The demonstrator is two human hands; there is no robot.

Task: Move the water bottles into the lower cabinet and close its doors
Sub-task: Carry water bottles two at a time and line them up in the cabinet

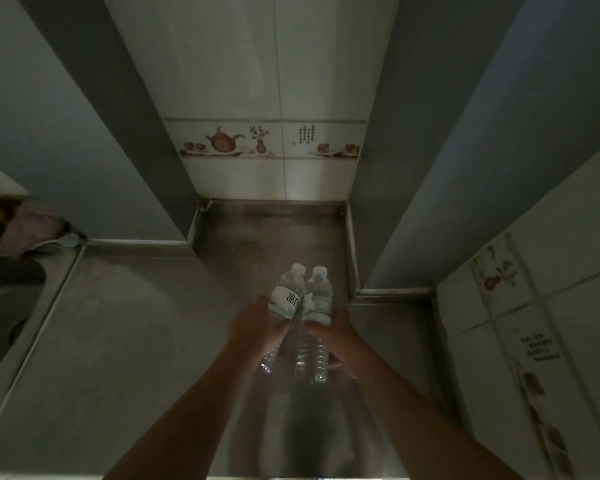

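Head view, looking down at a steel counter (136, 341) set in a tiled alcove. I have two water bottles in hand, caps pointing to 12 o'clock. My left hand (253, 332) grips the left bottle (286, 299), the one with the white printed label; the thumb crosses its body just below that label, and the fingers wrap out of sight behind it. My right hand (342, 341) grips the right bottle (314, 327), curled round its ribbed lower half, one finger showing at the base. The two bottles touch along their upper halves and are tilted away from me. Whether their bases rest on the counter or hang just above it I cannot tell in this dim light.

Progress, as I judge it: early. Both bottles are secured but remain at counter level, near the middle of the view. The lower cabinet and its doors are not in view, so I cannot say whether the doors stand open. Left to do: bring both bottles down to the cabinet, set them inside, let go, and close the doors.

Surroundings: a sink (4, 306) at 9 o'clock; crumpled cloths (32, 223) at 10 o'clock; a teapot-pattern tile band (267, 140) at 12 o'clock.
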